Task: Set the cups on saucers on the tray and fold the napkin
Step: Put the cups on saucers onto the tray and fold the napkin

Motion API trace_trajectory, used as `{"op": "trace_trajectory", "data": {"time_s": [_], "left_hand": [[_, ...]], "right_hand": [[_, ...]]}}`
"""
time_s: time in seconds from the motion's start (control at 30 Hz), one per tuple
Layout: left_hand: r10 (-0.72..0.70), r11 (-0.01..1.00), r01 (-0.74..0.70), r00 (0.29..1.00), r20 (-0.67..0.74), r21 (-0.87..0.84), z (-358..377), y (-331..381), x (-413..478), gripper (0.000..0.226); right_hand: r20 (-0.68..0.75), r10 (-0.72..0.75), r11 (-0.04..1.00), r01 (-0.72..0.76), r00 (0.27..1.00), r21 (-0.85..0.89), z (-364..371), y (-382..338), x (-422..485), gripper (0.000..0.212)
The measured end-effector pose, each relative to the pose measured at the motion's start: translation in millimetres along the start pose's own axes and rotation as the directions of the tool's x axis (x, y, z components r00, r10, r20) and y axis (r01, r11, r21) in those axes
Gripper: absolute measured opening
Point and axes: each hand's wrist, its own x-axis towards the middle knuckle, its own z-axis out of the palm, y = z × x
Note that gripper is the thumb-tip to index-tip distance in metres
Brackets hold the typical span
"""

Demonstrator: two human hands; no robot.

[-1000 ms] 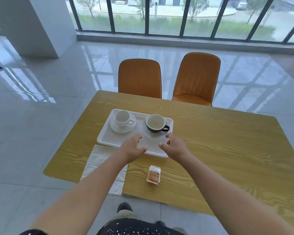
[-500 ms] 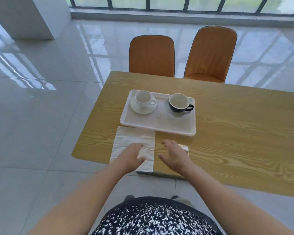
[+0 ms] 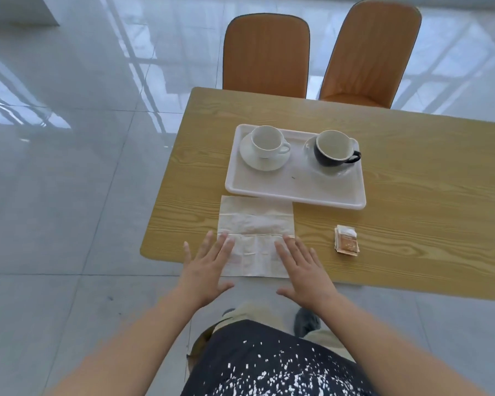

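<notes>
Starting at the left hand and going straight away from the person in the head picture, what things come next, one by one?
First the left hand → napkin → tray → white cup → left chair.

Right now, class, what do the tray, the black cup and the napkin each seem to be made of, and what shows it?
Tray: probably white plastic, smooth and slightly glossy, with a moulded rounded rim. Black cup: likely glazed ceramic; its dark outside shines, the inside is pale. Napkin: thin paper tissue, matte, showing fold creases and crinkles.
</notes>
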Motion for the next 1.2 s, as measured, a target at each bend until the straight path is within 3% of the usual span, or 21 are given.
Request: {"op": "trace_trajectory", "data": {"time_s": [0.17, 0.27, 0.33, 0.5, 0.7, 0.9, 1.07, 1.2], "left_hand": [[0.056, 0.998, -0.056, 0.998, -0.019, 0.002, 12, -4, 10, 0.106], [0.062, 0.998, -0.063, 0.996, -0.069, -0.004, 20, -6, 11, 0.093], [0.069, 0.997, -0.072, 0.994, -0.09, -0.03, 22, -8, 9, 0.084], [0.093, 0.993, -0.1, 0.991, -0.1, -0.069, 22, -14, 4, 0.086], [0.131, 0.959, -0.142, 0.99, -0.058, -0.246, 2, -16, -4, 0.051], [0.014, 0.798, -0.095, 0.99, -0.139, -0.595, -28, -14, -9, 0.023], [-0.128, 0.617, 0.018, 0.989, -0.077, -0.787, -42, -4, -2, 0.03], [-0.265, 0.485, 0.109, 0.964, -0.027, -0.868, -45, 5, 9, 0.023]], "right_hand": [[-0.078, 0.071, 0.997, -0.073, 0.994, -0.025, 21, -5, 1, 0.098], [-0.098, 0.081, 0.996, -0.083, 0.992, -0.015, 25, -4, 1, 0.086], [-0.1, 0.1, 0.995, -0.098, 0.99, 0.02, 23, -4, 2, 0.081], [-0.072, 0.119, 0.984, -0.108, 0.99, 0.14, 17, -7, -3, 0.066], [-0.024, 0.105, 0.95, -0.094, 0.994, 0.298, -2, -9, -17, 0.05], [-0.052, 0.176, 0.865, -0.13, 0.983, 0.484, -28, -8, -28, 0.036], [-0.139, 0.342, 0.703, -0.155, 0.93, 0.694, -46, -2, -21, 0.017], [-0.091, 0.357, 0.553, -0.132, 0.93, 0.822, -57, 6, -5, 0.045]]}}
